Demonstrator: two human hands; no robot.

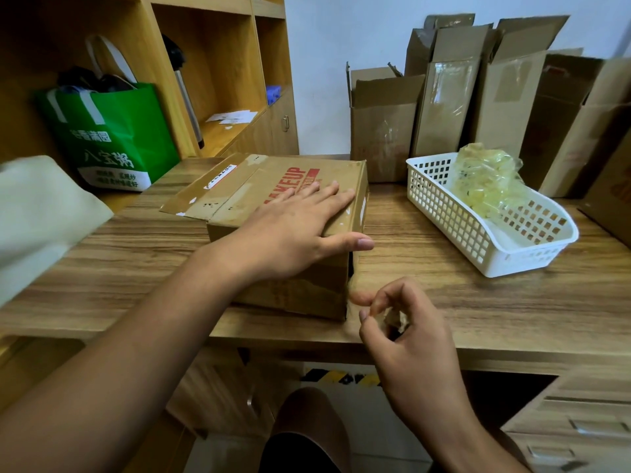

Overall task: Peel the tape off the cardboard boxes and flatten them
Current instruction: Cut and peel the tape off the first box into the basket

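The left hand (293,230) lies flat, fingers straight, on the box (239,196), which is probably light and stiff. At its 5 o'clock corner the right hand (409,336) pinches a crumpled tape scrap (394,319), thin and likely clingy; loose ends there offer the best hold.

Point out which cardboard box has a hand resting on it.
The red-lettered box under the left hand; the others stand against the wall, untouched.

Office storeroom: shelving (218,63), desk (426,254), cartons (444,107).

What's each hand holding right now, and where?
Right hand pinches a crumpled wad of tape between fingertips; left hand rests flat on the box top, holding nothing.
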